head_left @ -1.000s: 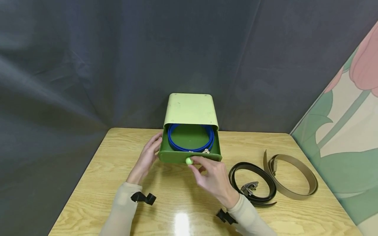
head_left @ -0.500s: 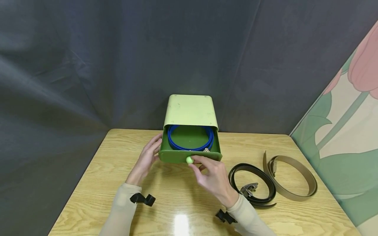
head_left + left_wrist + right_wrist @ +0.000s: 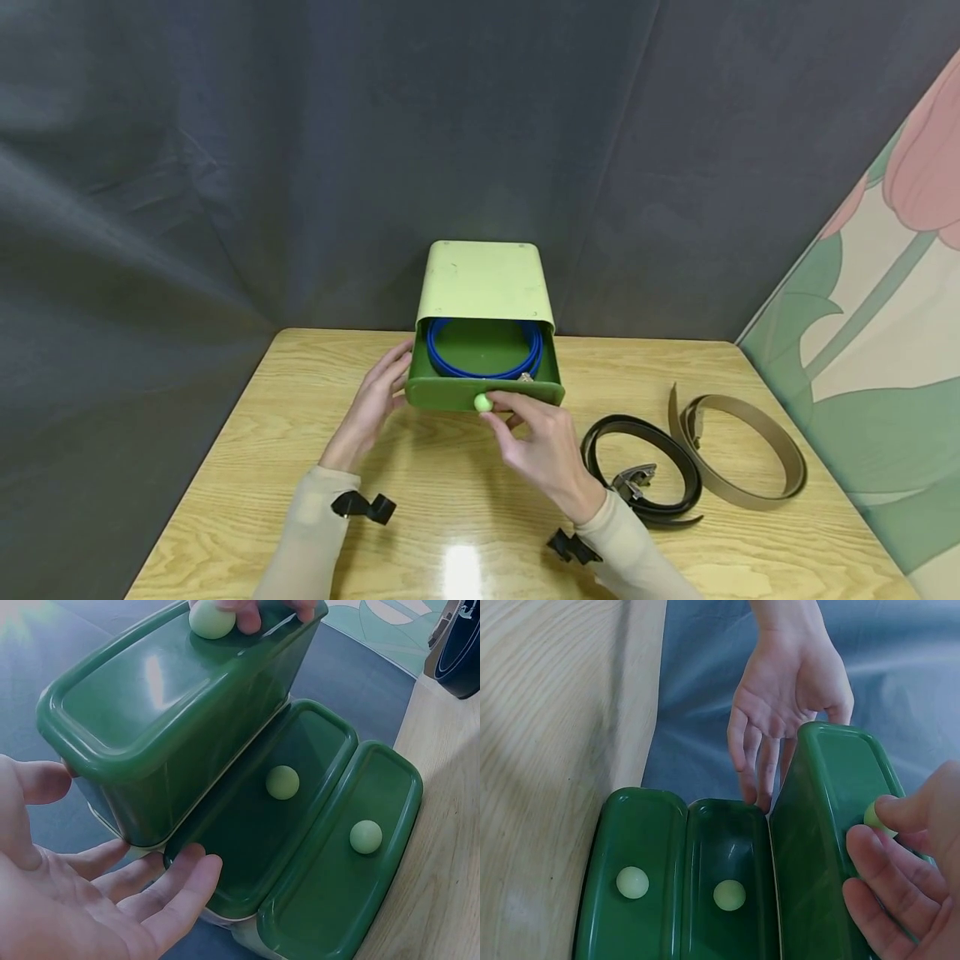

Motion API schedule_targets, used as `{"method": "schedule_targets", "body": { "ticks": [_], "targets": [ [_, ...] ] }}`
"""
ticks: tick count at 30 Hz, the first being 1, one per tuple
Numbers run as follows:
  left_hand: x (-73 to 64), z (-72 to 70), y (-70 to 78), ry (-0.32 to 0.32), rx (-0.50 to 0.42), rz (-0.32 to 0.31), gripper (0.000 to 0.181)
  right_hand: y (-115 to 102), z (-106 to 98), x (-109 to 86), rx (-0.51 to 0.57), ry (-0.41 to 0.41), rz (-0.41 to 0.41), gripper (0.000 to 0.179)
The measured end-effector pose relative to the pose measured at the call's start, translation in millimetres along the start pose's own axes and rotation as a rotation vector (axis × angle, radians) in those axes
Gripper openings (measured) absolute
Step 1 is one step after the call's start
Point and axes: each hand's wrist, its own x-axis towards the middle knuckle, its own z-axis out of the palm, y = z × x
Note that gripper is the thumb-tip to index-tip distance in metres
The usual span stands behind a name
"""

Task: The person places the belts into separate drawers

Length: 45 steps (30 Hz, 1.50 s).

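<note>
A small cabinet (image 3: 486, 279) with a pale green top stands at the back of the table, its top green drawer (image 3: 442, 395) pulled out. Inside the drawer lies a coiled blue belt (image 3: 480, 374), its metal buckle partly hidden behind the front panel. My right hand (image 3: 543, 437) pinches the drawer's round light green knob (image 3: 483, 403) between thumb and fingers. At the cabinet's left side is my left hand (image 3: 370, 408), fingers spread and loosely extended; in the left wrist view its fingertips are right by the cabinet's edge.
Below the open drawer, the left wrist view has two closed drawers, a middle one (image 3: 247, 832) and a bottom one (image 3: 322, 900), each with a round knob. A coiled black belt (image 3: 688, 471) and a coiled tan belt (image 3: 795, 467) lie on the table's right side.
The drawer has slid slightly inward with my right hand on its knob, and less of the blue belt's buckle shows. My left hand stays at the cabinet's side.
</note>
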Motion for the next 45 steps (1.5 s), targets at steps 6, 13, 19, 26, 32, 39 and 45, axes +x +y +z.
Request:
{"method": "schedule_targets", "body": {
  "ticks": [6, 13, 19, 26, 32, 39, 45],
  "targets": [
    [1.3, 0.3, -1.2, -0.007, 0.009, 0.004, 0.061, 1, 0, 1.0, -0.003, 0.017, -0.007, 0.025],
    [2.6, -0.5, -3.8, 0.006, 0.002, -0.004, 0.059, 3, 3, 1.5, -0.010, 0.020, -0.004, 0.025],
    [3.0, -0.2, -4.5, 0.009, 0.004, -0.005, 0.059, 8, 6, 0.6, -0.033, 0.035, -0.004, 0.025],
    [3.0, -0.8, -3.3, 0.009, 0.012, 0.005, 0.059, 10, 9, 1.3, -0.030, 0.056, -0.003, 0.026],
    [1.6, -1.1, -1.5, 0.013, 0.016, -0.005, 0.059, 10, 11, 2.4, -0.023, 0.059, 0.006, 0.025],
    [2.2, -1.9, -0.4, 0.019, 0.004, -0.007, 0.058, 10, 12, 6.1, -0.036, 0.063, 0.015, 0.024],
    [2.4, -2.7, -1.3, 0.009, 0.004, -0.006, 0.058, 10, 11, 6.4, -0.038, 0.067, 0.019, 0.025]
  ]
}}
